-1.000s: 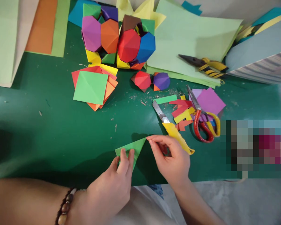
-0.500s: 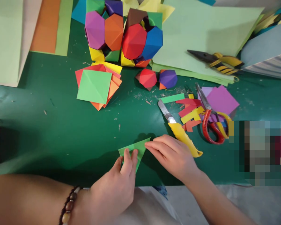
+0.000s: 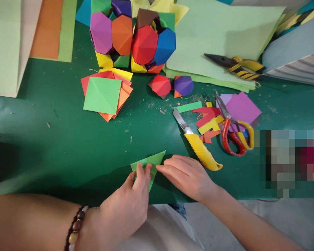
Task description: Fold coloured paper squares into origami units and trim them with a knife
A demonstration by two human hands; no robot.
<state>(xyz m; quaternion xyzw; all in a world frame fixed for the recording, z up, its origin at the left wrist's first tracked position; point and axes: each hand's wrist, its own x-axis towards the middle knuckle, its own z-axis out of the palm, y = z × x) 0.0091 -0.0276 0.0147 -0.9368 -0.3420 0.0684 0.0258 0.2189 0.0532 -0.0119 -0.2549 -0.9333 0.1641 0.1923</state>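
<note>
A folded triangle of green paper (image 3: 159,158) lies on the table near its front edge. My left hand (image 3: 129,197) is closed on it, fingers pressing from above, and hides part of the sheet. At the triangle's right edge, the fingertips of my right hand (image 3: 187,176) are held together and touch the paper. Just beyond the right hand rests a yellow-handled utility knife (image 3: 201,150) with its blade out. A stack of square papers, green on top (image 3: 102,94), sits farther up the table.
Red-and-yellow-handled scissors (image 3: 229,130) lie over paper strips (image 3: 208,122) and purple squares (image 3: 244,106). Two multicoloured folded-paper models (image 3: 145,45) stand at the back, with two small ones (image 3: 161,85) before them. Pliers (image 3: 232,64) rest on light green sheets (image 3: 204,35).
My right fingertips have slid from the triangle's upper right corner down along its right edge. The left hand keeps its hold. The whole view has shifted slightly.
</note>
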